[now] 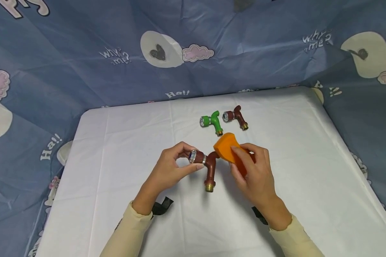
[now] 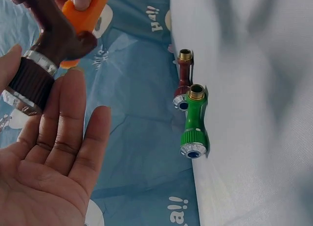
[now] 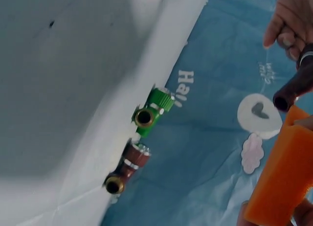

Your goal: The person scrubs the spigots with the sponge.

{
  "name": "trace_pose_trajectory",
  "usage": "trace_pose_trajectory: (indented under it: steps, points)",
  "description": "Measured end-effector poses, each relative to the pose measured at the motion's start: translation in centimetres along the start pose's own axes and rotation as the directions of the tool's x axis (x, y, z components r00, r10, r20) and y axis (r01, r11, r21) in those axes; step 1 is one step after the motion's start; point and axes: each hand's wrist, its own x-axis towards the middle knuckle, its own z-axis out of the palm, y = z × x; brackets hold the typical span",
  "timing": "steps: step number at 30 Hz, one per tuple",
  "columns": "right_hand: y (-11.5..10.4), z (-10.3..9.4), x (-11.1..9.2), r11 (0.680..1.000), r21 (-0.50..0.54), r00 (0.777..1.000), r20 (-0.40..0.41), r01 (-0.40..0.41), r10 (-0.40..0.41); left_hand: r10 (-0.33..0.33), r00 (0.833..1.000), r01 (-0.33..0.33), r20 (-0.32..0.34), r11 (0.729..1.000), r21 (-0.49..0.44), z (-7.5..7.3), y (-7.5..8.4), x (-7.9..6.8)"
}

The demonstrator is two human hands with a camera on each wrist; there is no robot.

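Observation:
Between thumb and fingers, my left hand [image 1: 172, 167] pinches the ribbed knob end of a brown faucet [image 1: 211, 167], whose brass threaded end points toward me. My right hand [image 1: 255, 171] grips an orange sponge [image 1: 226, 147], its left edge right at the faucet's spout. In the left wrist view the faucet [image 2: 51, 42] hangs from the thumb side, with the sponge [image 2: 83, 20] behind it. The right wrist view has the sponge [image 3: 281, 174] close under the dark spout opening [image 3: 282, 102].
Beyond my hands, a green faucet [image 1: 213, 122] and a second brown faucet [image 1: 236, 117] lie on the white-covered table [image 1: 132, 135]. Behind the table hangs a blue printed cloth [image 1: 115, 71]. Black straps [image 1: 162, 206] hang near both wrists.

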Motion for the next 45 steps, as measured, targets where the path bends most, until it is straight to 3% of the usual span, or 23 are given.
trace_pose_trajectory:
  steps: [4,7,13,24,29,38,45]
  points:
    - [-0.1,-0.4,0.0,1.0,0.01,1.0,-0.01,-0.01,0.01,-0.028,1.0,0.028,-0.013,0.999,-0.024,-0.2,-0.1,0.0]
    - [-0.7,-0.6,0.0,0.998,0.051,0.999,-0.003,0.032,-0.032,-0.038,0.999,0.037,-0.019,0.999,-0.031,-0.3,-0.2,0.1]
    - [-1.5,-0.4,0.1,0.989,0.076,0.991,0.042,0.127,-0.13,0.008,1.0,-0.009,-0.027,1.0,-0.02,-0.4,-0.3,0.2]
    - [0.3,-0.4,-0.8,0.997,0.007,0.995,0.063,0.071,-0.071,0.013,1.0,-0.014,-0.022,1.0,-0.012,-0.6,0.0,0.1]
    - [0.2,-0.8,-0.8,0.998,0.036,0.998,0.039,0.056,-0.058,0.019,0.999,-0.02,-0.039,1.0,-0.021,-0.7,0.0,0.2]
    - [-1.7,-1.1,-0.7,0.985,0.136,0.993,0.028,0.11,-0.115,0.034,0.998,-0.036,-0.044,0.998,-0.054,-0.5,0.0,0.4]
    - [-1.1,-0.3,-1.0,0.988,0.092,0.992,-0.001,0.124,-0.124,0.06,0.997,-0.063,-0.045,0.996,-0.059,-0.6,0.1,0.2]
